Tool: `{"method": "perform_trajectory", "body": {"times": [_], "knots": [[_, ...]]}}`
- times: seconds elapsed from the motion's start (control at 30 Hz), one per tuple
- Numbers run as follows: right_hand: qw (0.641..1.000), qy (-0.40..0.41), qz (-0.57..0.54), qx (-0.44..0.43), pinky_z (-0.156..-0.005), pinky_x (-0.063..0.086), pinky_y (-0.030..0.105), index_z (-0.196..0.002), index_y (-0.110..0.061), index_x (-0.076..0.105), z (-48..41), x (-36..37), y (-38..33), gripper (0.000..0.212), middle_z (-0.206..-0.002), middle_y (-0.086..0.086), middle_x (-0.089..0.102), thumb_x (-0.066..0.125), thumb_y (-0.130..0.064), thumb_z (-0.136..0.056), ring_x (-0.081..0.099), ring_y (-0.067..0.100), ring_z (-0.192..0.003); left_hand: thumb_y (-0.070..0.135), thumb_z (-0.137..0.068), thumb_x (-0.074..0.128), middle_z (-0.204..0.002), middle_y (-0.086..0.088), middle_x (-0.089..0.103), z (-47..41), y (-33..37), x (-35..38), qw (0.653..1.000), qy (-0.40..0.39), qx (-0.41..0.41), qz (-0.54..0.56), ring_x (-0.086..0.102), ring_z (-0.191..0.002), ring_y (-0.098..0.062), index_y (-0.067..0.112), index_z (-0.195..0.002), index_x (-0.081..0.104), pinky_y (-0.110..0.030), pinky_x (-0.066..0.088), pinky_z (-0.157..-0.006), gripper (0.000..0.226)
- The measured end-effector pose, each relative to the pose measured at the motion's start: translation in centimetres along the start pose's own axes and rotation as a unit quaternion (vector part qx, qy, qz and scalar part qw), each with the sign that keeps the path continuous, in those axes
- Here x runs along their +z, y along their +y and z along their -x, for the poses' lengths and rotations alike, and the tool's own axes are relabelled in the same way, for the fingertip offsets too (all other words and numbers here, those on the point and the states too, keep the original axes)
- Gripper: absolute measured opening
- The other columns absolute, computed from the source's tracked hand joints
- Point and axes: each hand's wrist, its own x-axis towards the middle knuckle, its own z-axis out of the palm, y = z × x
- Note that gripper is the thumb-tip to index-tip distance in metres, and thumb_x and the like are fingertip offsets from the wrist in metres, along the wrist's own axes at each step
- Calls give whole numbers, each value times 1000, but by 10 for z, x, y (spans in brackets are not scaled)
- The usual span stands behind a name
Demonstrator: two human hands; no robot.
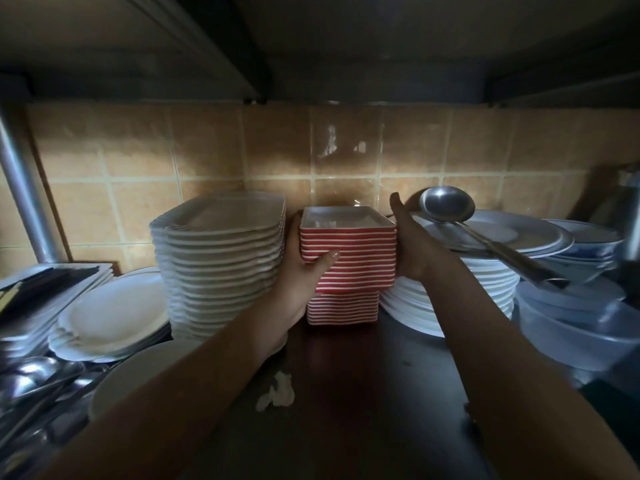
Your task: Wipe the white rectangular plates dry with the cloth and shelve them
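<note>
Your left hand (304,268) grips the upper stack of red-striped dishes (348,251), thumb across its front; your right hand (412,244) presses flat against the opposite side, evidently steadying it over the lower stack (343,306); white rectangular plates (221,258) stand shelved just left.

Head-worn, close (toward shelf (346,375))

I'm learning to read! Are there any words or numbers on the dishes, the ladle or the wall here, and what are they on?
No text can be read anywhere.
The striped dishes between the left hand and right hand bear only red and white stripes.
The stack of white rectangular plates, the ladle and the tiled wall are plain.
</note>
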Motion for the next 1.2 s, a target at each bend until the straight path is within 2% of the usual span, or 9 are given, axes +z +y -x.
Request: {"method": "perform_trajectory", "body": {"times": [0.07,0.17,0.33,0.43,0.6,0.7,0.8,0.97,1.2], "knots": [[996,-26,64,-49,-89,51,50,-121,-24,59,12,-1,14,71,-111,8,70,51,-73,-71,66,25,-103,11,-87,63,-120,3,62,-1,-3,-1,1000,10,-8,15,64,-102,-11,26,-139,35,-31,59,-75,61],[969,-31,160,-187,-93,52,35,-127,-19,53,24,-4,42,50,-114,-1,68,70,-30,-81,65,11,-104,14,-86,66,-123,-3,61,-6,-11,-3,999,28,-9,16,62,-110,-22,26,-139,37,-51,53,-88,62],[943,66,196,-260,-77,50,12,-114,-17,62,16,-10,71,49,-102,-3,70,80,-6,-70,66,-3,-88,21,-74,72,-118,-7,65,-8,-26,2,997,78,-9,-6,63,-107,-22,14,-132,46,-48,48,-97,64],[948,85,155,-266,-76,51,12,-113,-13,63,6,-8,77,45,-100,1,70,77,-1,-72,67,-3,-82,34,-68,70,-110,-5,68,-8,-38,5,995,89,-27,-29,65,-102,-21,18,-122,55,-47,49,-95,59],[949,115,143,-255,-90,52,33,-113,-20,65,-10,-10,86,43,-103,0,72,78,-7,-74,68,14,-96,52,-62,66,-116,-4,66,-19,-52,9,992,96,-28,-74,63,-107,-19,15,-129,50,-42,48,-98,78],[949,144,150,-238,-95,51,39,-110,-24,66,-22,-9,95,38,-101,-1,72,76,-10,-76,68,16,-96,29,-75,70,-125,-8,60,-19,-63,14,991,97,-42,-78,58,-114,-23,12,-140,39,-37,44,-102,74],[936,179,179,-243,-94,50,34,-115,-21,66,-33,-8,102,38,-98,-8,70,75,-14,-79,67,15,-97,9,-87,62,-132,-9,55,-19,-72,16,986,112,-43,-115,52,-121,-24,9,-143,36,-26,38,-103,62],[932,182,205,-235,-93,48,29,-119,-20,65,-36,-10,103,41,-101,-8,69,75,-18,-79,66,12,-99,11,-91,58,-135,-6,52,-19,-77,15,979,126,-41,-156,49,-118,-14,11,-144,35,-8,29,-90,58],[912,208,279,-218,-93,47,35,-121,-21,64,-33,-9,101,42,-110,2,71,72,-31,-81,64,20,-104,14,-90,58,-131,-9,56,-20,-74,15,971,129,-69,-190,53,-120,-24,11,-141,41,-19,36,-94,53]]}}
